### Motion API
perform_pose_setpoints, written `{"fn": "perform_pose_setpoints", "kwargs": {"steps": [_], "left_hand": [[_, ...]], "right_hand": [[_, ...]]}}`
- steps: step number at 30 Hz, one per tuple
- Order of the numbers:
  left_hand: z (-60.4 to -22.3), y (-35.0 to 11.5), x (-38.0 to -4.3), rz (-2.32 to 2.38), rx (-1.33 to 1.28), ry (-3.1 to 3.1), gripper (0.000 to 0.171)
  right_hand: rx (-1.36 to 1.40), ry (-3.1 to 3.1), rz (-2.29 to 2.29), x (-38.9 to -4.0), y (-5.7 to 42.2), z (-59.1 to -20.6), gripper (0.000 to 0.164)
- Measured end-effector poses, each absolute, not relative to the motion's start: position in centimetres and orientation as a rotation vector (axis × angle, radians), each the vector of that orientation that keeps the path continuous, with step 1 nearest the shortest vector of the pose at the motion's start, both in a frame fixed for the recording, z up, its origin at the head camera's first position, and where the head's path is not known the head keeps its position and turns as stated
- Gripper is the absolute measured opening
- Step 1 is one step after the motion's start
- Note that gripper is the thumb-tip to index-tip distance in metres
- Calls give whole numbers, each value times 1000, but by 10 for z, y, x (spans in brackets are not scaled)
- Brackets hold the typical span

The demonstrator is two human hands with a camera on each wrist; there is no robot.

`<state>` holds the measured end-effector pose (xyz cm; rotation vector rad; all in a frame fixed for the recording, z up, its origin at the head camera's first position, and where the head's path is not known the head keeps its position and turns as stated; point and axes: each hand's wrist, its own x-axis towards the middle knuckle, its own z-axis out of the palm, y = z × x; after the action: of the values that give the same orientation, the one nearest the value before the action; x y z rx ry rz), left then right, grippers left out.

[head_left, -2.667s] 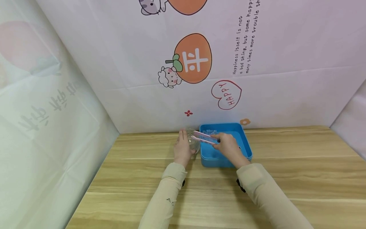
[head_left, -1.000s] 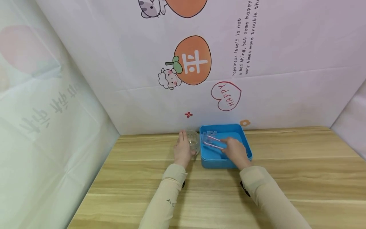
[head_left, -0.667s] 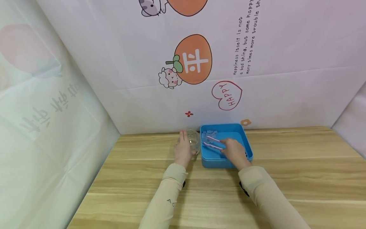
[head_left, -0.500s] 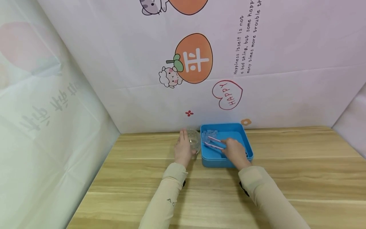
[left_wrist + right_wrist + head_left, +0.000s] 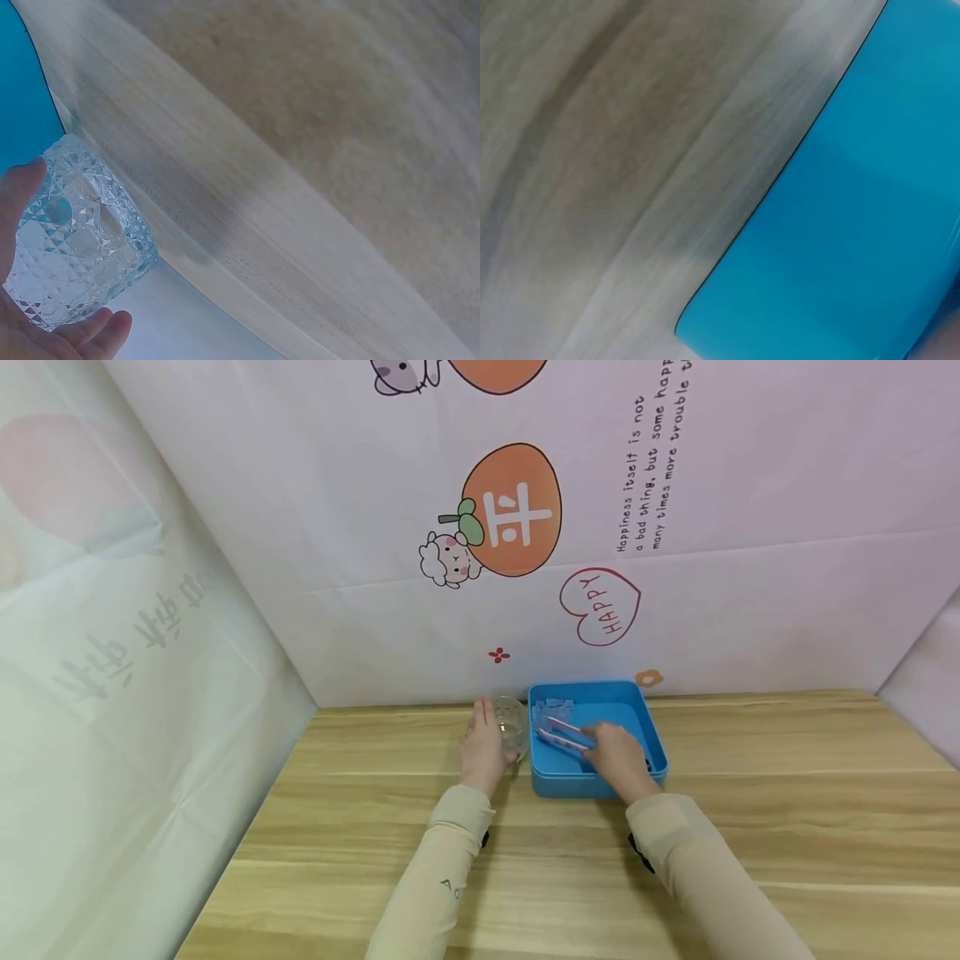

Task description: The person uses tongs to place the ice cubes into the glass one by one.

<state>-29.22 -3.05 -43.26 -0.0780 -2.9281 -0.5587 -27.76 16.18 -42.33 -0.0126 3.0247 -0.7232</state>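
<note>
Tongs (image 5: 562, 742) are gripped in my right hand (image 5: 617, 760), slanting leftward inside the blue box (image 5: 573, 786), their two tips spread apart beside clear pieces (image 5: 553, 705) at its far left. I cannot tell whether the tips touch any piece. With my left hand (image 5: 482, 753) I hold the glass (image 5: 82, 240) between thumb and fingers, at the table's (image 5: 540, 885) far edge, just left of the box.
</note>
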Motion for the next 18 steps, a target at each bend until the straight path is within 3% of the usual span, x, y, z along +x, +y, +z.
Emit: {"fn": "perform_pose_setpoints", "kwargs": {"steps": [18], "left_hand": [[-432, -31, -293, -563, -76, -2936, 103]], "right_hand": [[-71, 3053, -758, -278, 161, -425, 35]]}}
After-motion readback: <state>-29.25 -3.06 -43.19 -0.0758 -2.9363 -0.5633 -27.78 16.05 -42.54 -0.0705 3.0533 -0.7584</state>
